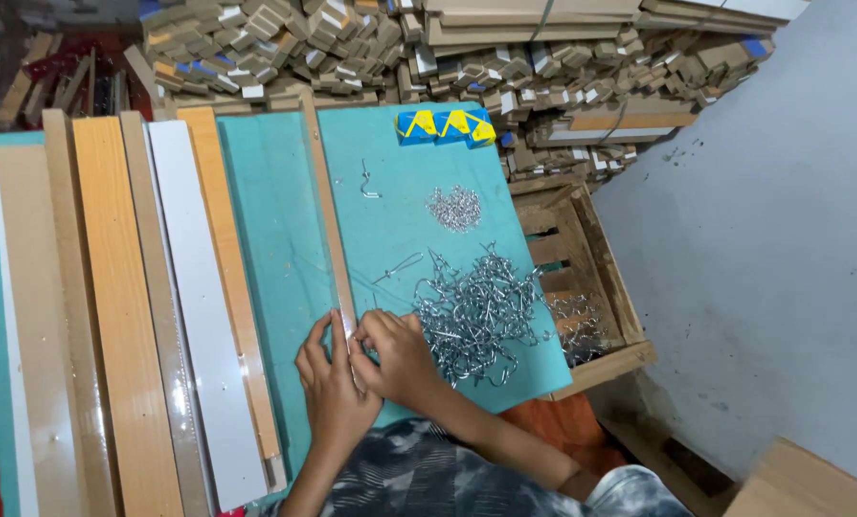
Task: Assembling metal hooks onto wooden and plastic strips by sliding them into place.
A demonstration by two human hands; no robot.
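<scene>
A narrow wooden strip [325,196] lies lengthwise on a teal board [390,191]. My left hand [328,378] presses its fingers onto the strip's near end. My right hand [395,354] pinches the same end from the right side, fingers closed on it; whether a small metal part is between them is hidden. A tangled pile of silver wire hooks [476,311] lies just right of my right hand. Farther up sit a small heap of shiny screws [454,206] and one loose bent hook [369,182].
Long wooden planks [132,316] in orange, white and tan lie side by side at the left. A blue and yellow box [445,124] sits at the board's far edge. A wooden crate [582,278] stands at the right. Stacked wood offcuts [505,57] fill the back.
</scene>
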